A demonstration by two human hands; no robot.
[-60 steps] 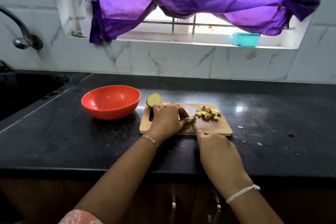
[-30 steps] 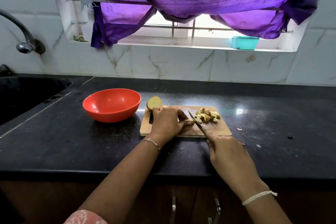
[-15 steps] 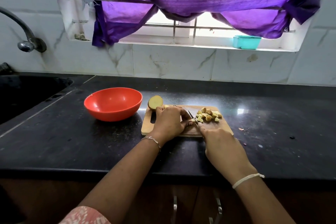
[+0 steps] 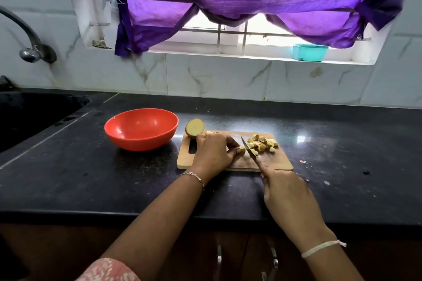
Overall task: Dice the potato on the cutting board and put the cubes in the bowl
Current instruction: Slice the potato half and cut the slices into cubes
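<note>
Left fingers point(image 4: 231, 143) pinch pale potato strip point(image 4: 242, 150); right fingers point(image 4: 263, 166) grip knife point(image 4: 249, 149) beside skin-on cubes point(image 4: 262, 143).

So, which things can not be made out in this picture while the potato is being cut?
Head view, the only one:
- The potato piece: mostly covered by the left hand; only its end shows beside the knife.
- The knife's handle: hidden inside the right hand.
- The sink: cut off by the left edge.
- The cubes: piled together and too small to count.
</note>
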